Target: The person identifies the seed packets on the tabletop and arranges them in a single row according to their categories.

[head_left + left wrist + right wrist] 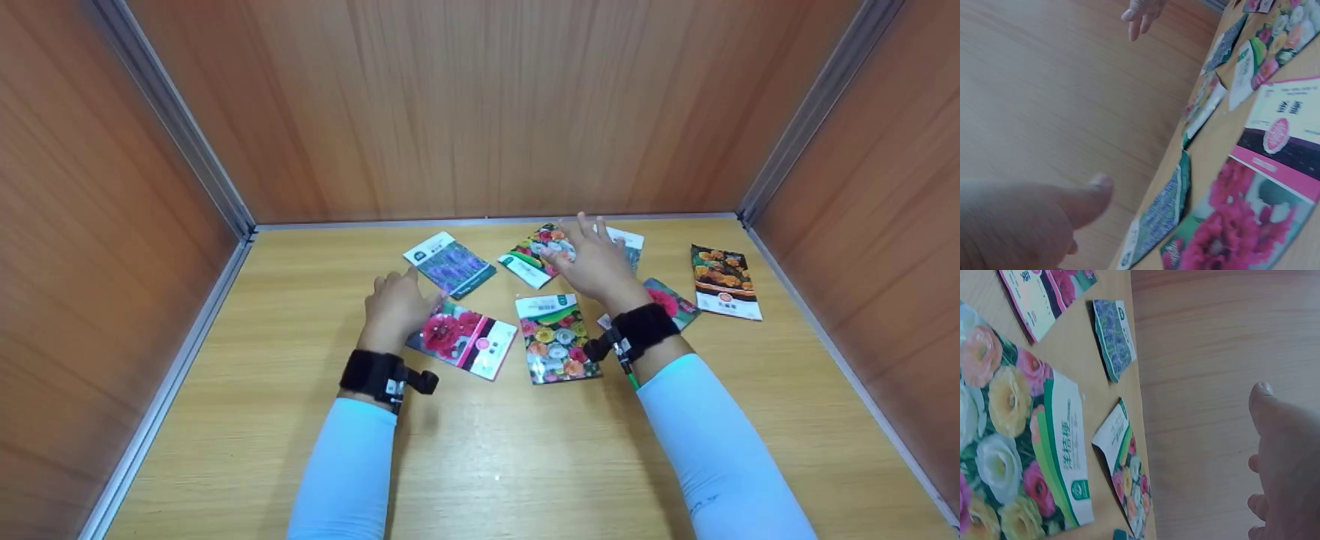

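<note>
My left hand [394, 304] hovers beside a seed packet with dark pink flowers [461, 337] and a seed packet with purple flowers [454, 262]. Its thumb points to the right, and it holds nothing. Spread fingers mark my right hand [596, 262], which is raised over the back packets and partly covers a mixed-flower packet [536, 251] and a white-topped packet [628, 244]. Nothing is in its grasp in the right wrist view. Between the two wrists lies another mixed-flower packet [556, 341]. A pink-flower packet [670, 301] is partly hidden by the right wrist.
An orange-flower packet [724, 281] lies alone at the right. Wooden panels [487, 112] enclose the table [480, 450] at the back and both sides, with metal strips along their edges.
</note>
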`<action>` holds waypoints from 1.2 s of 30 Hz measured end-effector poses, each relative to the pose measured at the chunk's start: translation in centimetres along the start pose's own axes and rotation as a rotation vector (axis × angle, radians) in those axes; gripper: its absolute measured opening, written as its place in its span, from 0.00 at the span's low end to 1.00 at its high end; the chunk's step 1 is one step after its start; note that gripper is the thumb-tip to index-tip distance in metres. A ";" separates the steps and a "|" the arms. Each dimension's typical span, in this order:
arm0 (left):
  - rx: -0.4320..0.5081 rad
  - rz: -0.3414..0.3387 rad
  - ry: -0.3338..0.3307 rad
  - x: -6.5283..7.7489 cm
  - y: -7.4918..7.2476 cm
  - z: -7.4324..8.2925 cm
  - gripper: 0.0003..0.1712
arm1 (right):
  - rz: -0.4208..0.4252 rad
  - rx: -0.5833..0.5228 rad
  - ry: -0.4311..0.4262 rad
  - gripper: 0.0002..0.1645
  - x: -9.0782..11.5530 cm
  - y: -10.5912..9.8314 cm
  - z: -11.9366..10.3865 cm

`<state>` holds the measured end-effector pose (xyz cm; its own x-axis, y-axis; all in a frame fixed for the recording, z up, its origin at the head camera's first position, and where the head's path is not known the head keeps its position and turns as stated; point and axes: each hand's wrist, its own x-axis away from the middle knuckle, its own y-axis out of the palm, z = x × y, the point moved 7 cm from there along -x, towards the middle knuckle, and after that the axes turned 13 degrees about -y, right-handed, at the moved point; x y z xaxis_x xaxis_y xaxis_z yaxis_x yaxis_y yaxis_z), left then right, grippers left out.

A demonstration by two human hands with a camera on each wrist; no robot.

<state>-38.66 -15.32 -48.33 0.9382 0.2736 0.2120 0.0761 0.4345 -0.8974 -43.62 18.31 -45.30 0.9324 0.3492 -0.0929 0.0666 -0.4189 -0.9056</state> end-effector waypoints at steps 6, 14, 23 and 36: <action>-0.059 -0.053 -0.020 0.0 2.4 -1.1 0.49 | -0.031 -0.077 0.024 0.54 0.1 1.8 -0.3; -0.091 -0.014 -0.028 -0.2 3.3 -0.9 0.51 | -0.052 -0.117 0.005 0.52 0.3 4.7 -0.9; -0.058 0.001 -0.043 -0.5 3.7 -0.4 0.40 | -0.139 -0.289 -0.055 0.45 1.4 8.5 -2.2; 0.049 -0.037 -0.041 -0.9 4.2 -0.5 0.36 | -0.104 -0.356 -0.135 0.36 2.3 9.5 -5.3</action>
<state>-39.03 -14.19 -52.46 0.9205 0.2909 0.2609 0.0925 0.4864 -0.8688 -38.91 10.68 -51.89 0.8608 0.5020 -0.0836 0.2992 -0.6321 -0.7148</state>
